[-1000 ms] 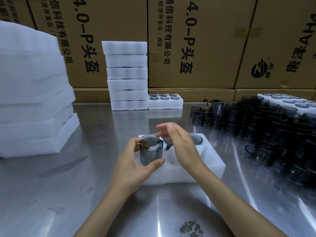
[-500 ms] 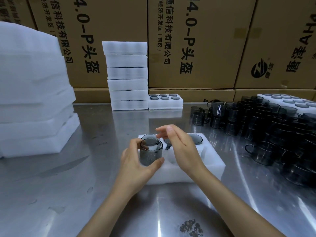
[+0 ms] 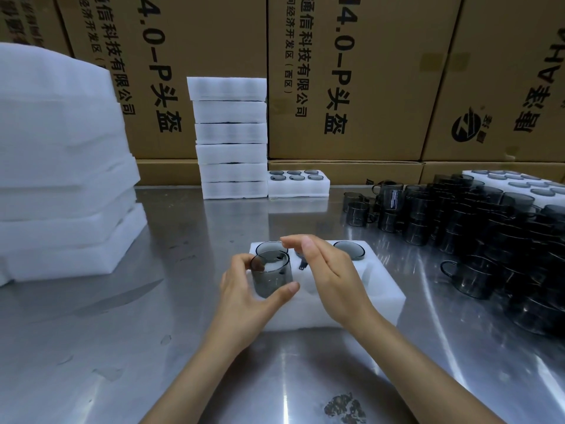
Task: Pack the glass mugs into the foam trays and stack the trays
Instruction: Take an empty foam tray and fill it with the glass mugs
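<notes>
A white foam tray (image 3: 379,289) lies on the steel table in front of me. My left hand (image 3: 247,298) grips a smoky grey glass mug (image 3: 270,276) over the tray's near-left pocket, thumb in front and fingers behind. My right hand (image 3: 330,276) hovers beside it with straight fingers over the tray's middle, holding nothing. Mugs sit sunk in the far-left pocket (image 3: 269,247) and the far-right pocket (image 3: 348,249); a third, mostly hidden by my right hand, shows only its handle (image 3: 302,264). A heap of loose grey mugs (image 3: 489,228) covers the table's right side.
A tall stack of foam trays (image 3: 230,139) stands at the back, with one filled tray (image 3: 298,182) beside it. Large foam sheets (image 3: 61,185) are piled at the left. Another filled tray (image 3: 519,182) lies far right. Cardboard boxes (image 3: 351,75) wall off the back.
My left hand has lowered the mug a little toward the near-left pocket. My right hand has drifted slightly right, still open above the tray.
</notes>
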The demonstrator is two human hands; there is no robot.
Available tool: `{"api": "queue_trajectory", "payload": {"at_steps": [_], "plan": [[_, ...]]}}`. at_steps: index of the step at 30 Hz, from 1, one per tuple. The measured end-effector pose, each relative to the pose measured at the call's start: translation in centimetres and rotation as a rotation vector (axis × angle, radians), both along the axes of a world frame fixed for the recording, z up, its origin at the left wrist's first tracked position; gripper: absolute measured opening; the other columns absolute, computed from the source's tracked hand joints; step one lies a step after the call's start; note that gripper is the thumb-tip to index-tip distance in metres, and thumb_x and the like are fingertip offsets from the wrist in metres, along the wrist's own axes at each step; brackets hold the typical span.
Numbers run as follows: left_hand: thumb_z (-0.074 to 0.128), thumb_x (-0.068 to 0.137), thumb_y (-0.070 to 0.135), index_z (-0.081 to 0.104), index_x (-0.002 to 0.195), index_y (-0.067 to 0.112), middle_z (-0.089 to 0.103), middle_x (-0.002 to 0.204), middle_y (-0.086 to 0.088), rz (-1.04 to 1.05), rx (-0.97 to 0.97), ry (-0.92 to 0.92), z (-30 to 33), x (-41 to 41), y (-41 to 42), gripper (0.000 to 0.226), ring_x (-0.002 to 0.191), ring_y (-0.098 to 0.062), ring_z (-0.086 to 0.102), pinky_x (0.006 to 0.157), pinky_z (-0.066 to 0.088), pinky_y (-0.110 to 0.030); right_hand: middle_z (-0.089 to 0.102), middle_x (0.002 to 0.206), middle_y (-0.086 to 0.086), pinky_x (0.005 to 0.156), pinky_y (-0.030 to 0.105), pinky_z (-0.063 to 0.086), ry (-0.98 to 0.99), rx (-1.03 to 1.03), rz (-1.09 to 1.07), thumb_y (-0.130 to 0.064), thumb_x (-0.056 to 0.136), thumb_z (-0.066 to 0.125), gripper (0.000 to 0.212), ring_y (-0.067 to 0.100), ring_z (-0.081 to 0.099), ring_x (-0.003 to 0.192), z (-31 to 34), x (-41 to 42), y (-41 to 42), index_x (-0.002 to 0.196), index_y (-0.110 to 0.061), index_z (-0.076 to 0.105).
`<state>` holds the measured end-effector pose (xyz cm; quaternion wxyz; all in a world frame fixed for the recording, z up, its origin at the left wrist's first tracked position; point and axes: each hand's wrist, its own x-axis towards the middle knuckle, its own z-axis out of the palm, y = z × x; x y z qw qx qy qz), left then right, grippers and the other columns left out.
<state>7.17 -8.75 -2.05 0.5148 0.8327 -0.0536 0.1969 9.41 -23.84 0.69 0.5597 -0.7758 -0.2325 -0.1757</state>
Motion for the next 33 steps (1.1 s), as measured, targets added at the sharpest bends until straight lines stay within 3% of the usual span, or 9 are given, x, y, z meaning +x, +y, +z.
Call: {"api": "queue_trajectory", "payload": {"at_steps": [6, 13, 17, 20, 22, 24, 28, 33], "plan": [[0.08, 0.07, 0.035, 0.046, 0.096, 0.037, 0.055, 0.106, 0.018, 0.001, 0.07, -0.112, 0.4, -0.1, -0.1, 0.043, 0.106, -0.004, 0.044, 0.08, 0.027, 0.001, 0.068, 0.105, -0.016, 0.095, 0.035, 0.045, -0.001, -0.018, 0.0, -0.038, 0.096, 0.031, 0.039, 0.004, 0.058, 0.109, 0.0, -0.1, 0.0, 0.107, -0.028, 0.067], [0.081, 0.071, 0.035, 0.044, 0.097, 0.035, 0.05, 0.108, 0.022, -0.016, 0.014, -0.03, 0.3, -0.2, -0.3, 0.045, 0.112, -0.007, 0.039, 0.079, 0.028, 0.001, 0.067, 0.109, -0.019, 0.098, 0.034, 0.043, 0.012, -0.032, -0.019, -0.038, 0.095, 0.031, 0.039, 0.001, 0.056, 0.112, 0.3, -0.5, -0.1, 0.109, -0.032, 0.067], [0.07, 0.06, 0.055, 0.038, 0.115, 0.043, 0.043, 0.125, 0.026, -0.066, 0.033, -0.029, 0.7, -1.1, 0.5, 0.064, 0.124, 0.002, 0.036, 0.1, 0.03, -0.013, 0.058, 0.127, -0.023, 0.105, 0.023, 0.036, -0.058, -0.284, -0.037, -0.04, 0.095, 0.028, 0.045, -0.009, 0.044, 0.122, 0.0, -1.7, -0.5, 0.126, -0.031, 0.059], [0.058, 0.072, 0.062, 0.028, 0.142, 0.037, 0.03, 0.146, 0.027, -0.106, 0.243, -0.211, 0.9, -2.1, 2.2, 0.081, 0.14, 0.003, 0.021, 0.114, 0.018, -0.021, 0.044, 0.143, -0.018, 0.113, 0.019, 0.023, -0.16, -0.495, -0.04, -0.037, 0.096, 0.029, 0.047, -0.009, 0.031, 0.134, -0.4, -2.5, -0.8, 0.137, -0.027, 0.049], [0.048, 0.083, 0.058, 0.023, 0.149, 0.028, 0.024, 0.153, 0.023, -0.138, 0.489, -0.337, 0.8, -2.4, 3.4, 0.077, 0.144, -0.001, 0.013, 0.117, 0.01, -0.025, 0.035, 0.148, -0.016, 0.115, 0.017, 0.017, -0.21, -0.601, -0.047, -0.036, 0.097, 0.029, 0.048, -0.007, 0.023, 0.139, -0.4, -2.7, -0.9, 0.142, -0.026, 0.042], [0.041, 0.088, 0.055, 0.026, 0.148, 0.025, 0.025, 0.154, 0.018, -0.177, 0.632, -0.354, 0.5, -2.6, 4.3, 0.069, 0.145, -0.004, 0.014, 0.117, 0.009, -0.031, 0.029, 0.151, -0.016, 0.115, 0.017, 0.015, -0.214, -0.671, -0.04, -0.037, 0.097, 0.027, 0.049, -0.006, 0.02, 0.14, -0.5, -2.7, -0.8, 0.144, -0.028, 0.038], [0.039, 0.087, 0.053, 0.042, 0.141, 0.025, 0.036, 0.148, 0.016, -0.224, 0.689, -0.288, -0.1, -2.8, 5.4, 0.06, 0.141, -0.006, 0.027, 0.116, 0.013, -0.032, 0.031, 0.151, -0.016, 0.113, 0.02, 0.02, -0.193, -0.837, -0.036, -0.042, 0.098, 0.023, 0.048, -0.002, 0.021, 0.141, -1.2, -2.9, -0.3, 0.141, -0.034, 0.043], [0.042, 0.083, 0.052, 0.06, 0.127, 0.023, 0.051, 0.136, 0.016, -0.184, 0.691, -0.296, 0.5, -2.3, 5.2, 0.055, 0.132, -0.006, 0.041, 0.113, 0.019, -0.032, 0.03, 0.151, -0.021, 0.105, 0.023, 0.029, -0.129, -0.86, -0.059, -0.043, 0.101, 0.026, 0.041, -0.006, 0.019, 0.14, -1.1, -2.8, -0.2, 0.139, -0.043, 0.041]]}}
